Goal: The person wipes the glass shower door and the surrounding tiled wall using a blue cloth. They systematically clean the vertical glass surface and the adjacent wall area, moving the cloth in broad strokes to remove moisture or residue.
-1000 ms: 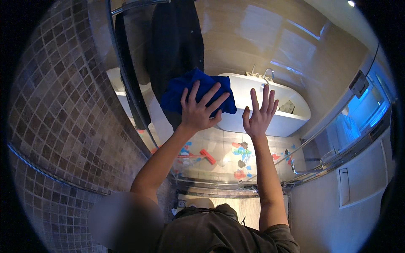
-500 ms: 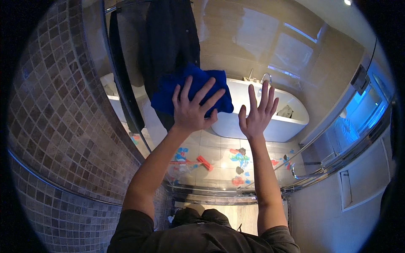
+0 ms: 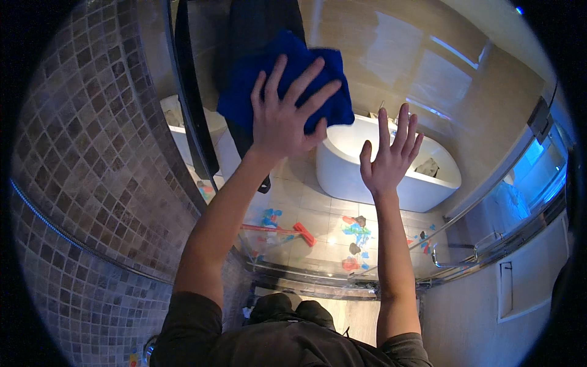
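Note:
A blue cloth (image 3: 244, 92) is spread flat under my left hand (image 3: 284, 119), whose fingers are splayed across it. Both appear against the clear glass of a shower enclosure, in front of a dark hanging garment (image 3: 266, 21). To the right, my right hand (image 3: 391, 159) is raised with its fingers stretched and apart, holding nothing. Whether its palm touches the glass I cannot tell. Past the right hand, beyond the glass, stands a white bathtub (image 3: 342, 174).
Mosaic tile (image 3: 104, 153) covers the wall on my left. A red squeegee (image 3: 304, 234) lies on the floor past the glass, near several coloured patches (image 3: 356, 227). At the right are a metal handle (image 3: 455, 264) and a wall niche (image 3: 532, 275).
My left hand and the blue cloth are higher in the picture. My right hand shows slightly further right, still spread. The whole view has shifted a little too.

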### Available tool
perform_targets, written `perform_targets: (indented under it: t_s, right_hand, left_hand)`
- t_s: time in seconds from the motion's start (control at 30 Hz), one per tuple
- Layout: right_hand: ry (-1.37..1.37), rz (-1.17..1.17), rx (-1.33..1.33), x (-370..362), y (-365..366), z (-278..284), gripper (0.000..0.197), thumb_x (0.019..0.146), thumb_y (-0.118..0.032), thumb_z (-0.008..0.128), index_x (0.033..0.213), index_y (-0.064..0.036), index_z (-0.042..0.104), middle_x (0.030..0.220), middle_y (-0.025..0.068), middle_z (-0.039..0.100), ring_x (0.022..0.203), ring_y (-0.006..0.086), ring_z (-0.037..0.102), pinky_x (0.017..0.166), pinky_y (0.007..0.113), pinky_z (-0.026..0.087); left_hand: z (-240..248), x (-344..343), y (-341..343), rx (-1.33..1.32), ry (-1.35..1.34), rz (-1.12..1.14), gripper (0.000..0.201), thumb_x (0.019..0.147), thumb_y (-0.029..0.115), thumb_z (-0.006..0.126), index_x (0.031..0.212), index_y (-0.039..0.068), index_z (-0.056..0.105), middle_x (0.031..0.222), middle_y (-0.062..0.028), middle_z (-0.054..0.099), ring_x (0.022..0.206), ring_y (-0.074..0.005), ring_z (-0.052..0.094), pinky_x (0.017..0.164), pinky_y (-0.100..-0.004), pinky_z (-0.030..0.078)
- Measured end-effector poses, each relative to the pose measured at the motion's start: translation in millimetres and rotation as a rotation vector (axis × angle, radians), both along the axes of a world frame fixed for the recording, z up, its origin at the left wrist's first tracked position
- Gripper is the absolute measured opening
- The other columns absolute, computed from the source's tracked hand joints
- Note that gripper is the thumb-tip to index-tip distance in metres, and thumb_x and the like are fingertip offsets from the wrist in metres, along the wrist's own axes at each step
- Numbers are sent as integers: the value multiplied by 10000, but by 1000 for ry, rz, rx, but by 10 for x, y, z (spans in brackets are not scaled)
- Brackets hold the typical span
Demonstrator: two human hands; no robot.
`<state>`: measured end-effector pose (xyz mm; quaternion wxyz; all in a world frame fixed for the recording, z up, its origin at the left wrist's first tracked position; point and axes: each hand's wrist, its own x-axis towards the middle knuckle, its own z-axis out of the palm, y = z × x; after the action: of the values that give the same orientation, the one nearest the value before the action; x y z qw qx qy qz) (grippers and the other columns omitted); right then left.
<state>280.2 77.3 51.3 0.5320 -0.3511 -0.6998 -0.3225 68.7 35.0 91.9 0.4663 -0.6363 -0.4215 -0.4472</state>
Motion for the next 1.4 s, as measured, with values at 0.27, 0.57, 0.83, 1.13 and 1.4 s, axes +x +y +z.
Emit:
perform_targets:
  t_s: [0.27, 0.57, 0.83, 1.13, 1.4]
  right_hand:
    - [9, 22, 1, -19, -14, 2, 588, 836, -310, 473, 1417, -238, 420, 1521, 118, 279, 1428, 309, 177, 1152, 471, 21]
    - [27, 63, -40, -67, -50, -74, 608, 826, -289, 491, 1424, -208, 412, 1523, 142, 263, 1430, 334, 158, 1150, 477, 6]
    - [-16, 83, -79, -17, -76, -70, 556, 895, -331, 442, 1428, -178, 403, 1534, 152, 225, 1432, 345, 130, 1138, 498, 39]
    - [15, 122, -111, 1, -38, -44, 608, 836, -299, 479, 1436, -241, 395, 1534, 123, 245, 1434, 327, 140, 1142, 489, -5]
    - [5, 63, -65, -17, -16, -51, 588, 855, -319, 462, 1431, -215, 400, 1527, 142, 252, 1427, 340, 156, 1143, 487, 13]
  left_hand:
    - [-32, 31, -14, -27, -70, 32, 559, 776, 380, 568, 1330, 376, 490, 1498, 13, 338, 1369, -361, 254, 1086, -566, 141]
    - [-789, -2, 5, -49, -11, 6, 517, 745, 353, 566, 1262, 334, 561, 1465, 1, 381, 1338, -394, 272, 1075, -548, 147]
    - [-816, 47, -22, -39, -48, 10, 502, 753, 351, 558, 1253, 312, 566, 1448, -25, 404, 1326, -404, 287, 1073, -549, 150]
    - [-614, 107, -9, -36, -46, 39, 479, 777, 368, 527, 1250, 306, 572, 1436, -30, 417, 1312, -396, 307, 1066, -544, 172]
    - [-576, 133, 33, 3, -41, 55, 475, 783, 386, 520, 1250, 318, 571, 1434, -16, 421, 1310, -364, 310, 1078, -519, 154]
